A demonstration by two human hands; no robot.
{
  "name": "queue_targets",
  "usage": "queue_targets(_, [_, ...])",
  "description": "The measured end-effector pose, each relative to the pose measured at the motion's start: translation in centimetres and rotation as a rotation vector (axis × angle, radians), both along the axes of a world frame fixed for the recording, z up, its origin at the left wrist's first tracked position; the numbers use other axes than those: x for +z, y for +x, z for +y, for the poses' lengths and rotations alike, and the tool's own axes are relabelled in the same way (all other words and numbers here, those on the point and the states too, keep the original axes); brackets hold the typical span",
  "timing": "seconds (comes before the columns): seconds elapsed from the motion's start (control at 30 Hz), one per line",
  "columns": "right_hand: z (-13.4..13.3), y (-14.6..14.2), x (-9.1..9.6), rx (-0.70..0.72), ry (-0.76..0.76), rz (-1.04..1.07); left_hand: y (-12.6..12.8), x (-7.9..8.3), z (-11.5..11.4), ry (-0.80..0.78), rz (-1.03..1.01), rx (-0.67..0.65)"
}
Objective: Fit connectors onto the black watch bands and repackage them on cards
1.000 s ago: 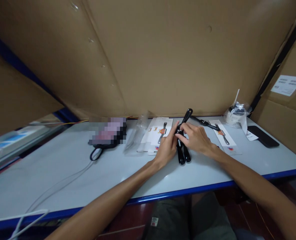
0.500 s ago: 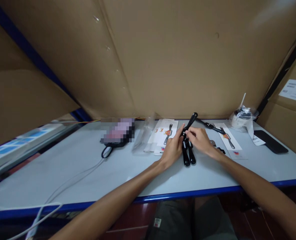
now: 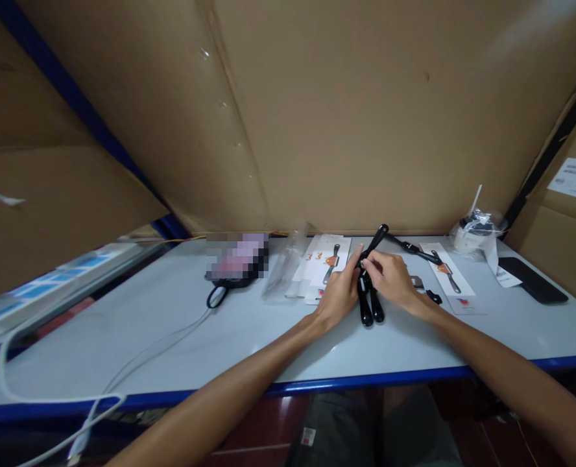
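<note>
Wrapped around the middle of a black spokeshave (image 3: pixel 377 237), my left hand (image 3: pixel 339 295) is closed, holding it at a slant over the table. My right hand (image 3: pixel 392 279) pinches a small shiny part at the spokeshave's middle; the fingers mostly hide it. Two more black handles (image 3: pixel 366 312) point toward me just below the hands, their upper ends covered. Right of my right hand lie a flat metal blade (image 3: pixel 417 282) and a small black part (image 3: pixel 434 297). Another black spokeshave (image 3: pixel 414 249) rests behind them.
Printed cards (image 3: pixel 329 259) and a clear plastic bag (image 3: pixel 285 266) lie to the left. A single card (image 3: pixel 451 275), a plastic-wrapped cup (image 3: pixel 475 233) and a black phone-like slab (image 3: pixel 534 280) are right. A cabled device (image 3: pixel 239 263) sits farther left, before a cardboard wall (image 3: pixel 346 117).
The view has shifted slightly, so everything sits a little farther right and lower. Both hands keep nearly the same grip, with the right fingers still at the spokeshave's middle.
</note>
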State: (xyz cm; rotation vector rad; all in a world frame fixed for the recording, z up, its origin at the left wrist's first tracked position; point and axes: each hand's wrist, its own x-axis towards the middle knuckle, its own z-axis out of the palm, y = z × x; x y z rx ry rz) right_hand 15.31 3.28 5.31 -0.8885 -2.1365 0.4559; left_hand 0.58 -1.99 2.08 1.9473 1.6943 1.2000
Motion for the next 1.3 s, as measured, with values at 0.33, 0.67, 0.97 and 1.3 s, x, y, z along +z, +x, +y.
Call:
queue_targets(0.33, [1.1, 0.3, -0.8, -0.001, -0.039, 0.076, -0.2, -0.1, 0.4, 0.010, -0.048, 0.012])
queue_targets(0.67, [0.6, 0.7, -0.7, -0.090, 0.345, -0.225, -0.1, -0.2, 0.3, 0.009, -0.012, 0.010])
queue_targets(0.97, [0.2, 0.5, -0.4, -0.092, 0.262, -0.236, 0.2, -0.1, 0.1, -0.019, 0.046, 0.019])
queue_targets(1.3, [1.1, -0.3, -0.5, 0.037, -0.373, 0.060, -0.3, -0.2, 0.3, -0.005, 0.028, -0.004])
